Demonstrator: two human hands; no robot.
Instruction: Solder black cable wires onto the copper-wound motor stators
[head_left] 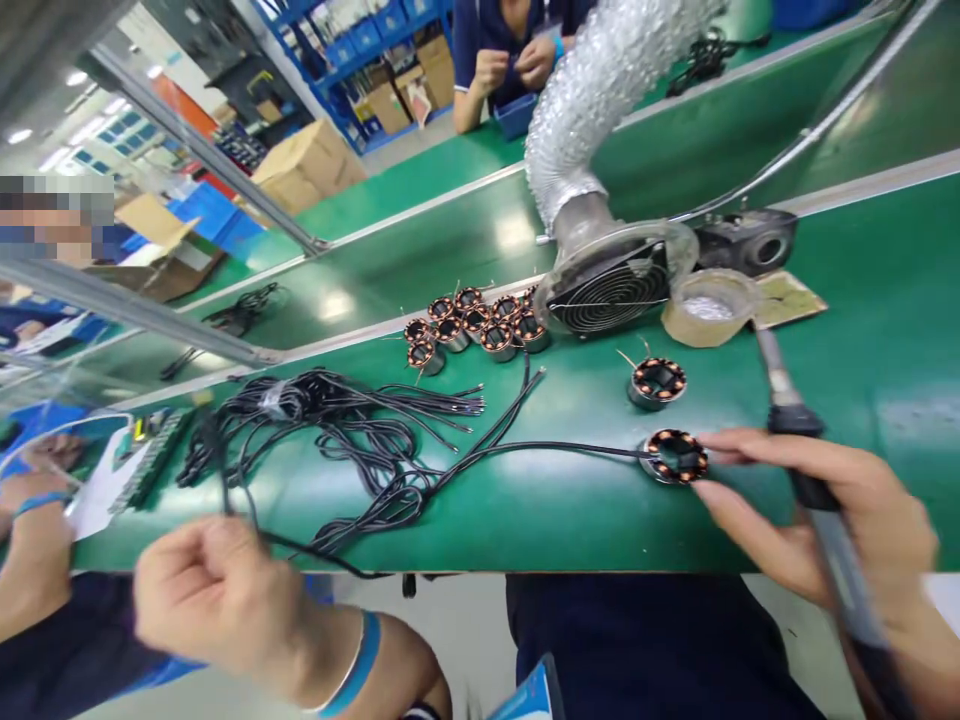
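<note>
My right hand (840, 500) pinches the rim of a copper-wound ring core (676, 457) between thumb and fingertips, with a soldering iron (836, 530) held across the same hand. A black cable (562, 447) runs leftward from that core. Just behind it sits a second core (657, 383) with two thin wires sticking up. At the lower left, my left hand (225, 590), blurred, is closed round a black cable (322, 555) near the table's front edge. A large bundle of black cables (300, 400) lies between the hands, its stripped ends pointing right.
Several wound cores (476, 325) cluster at the back. A fume fan (615, 290) with foil duct (585, 90), a tape roll (709, 305) and a yellowish pad (791, 300) stand at the back right. One person's hands (517, 65) show across the bench, another's (34, 495) at left.
</note>
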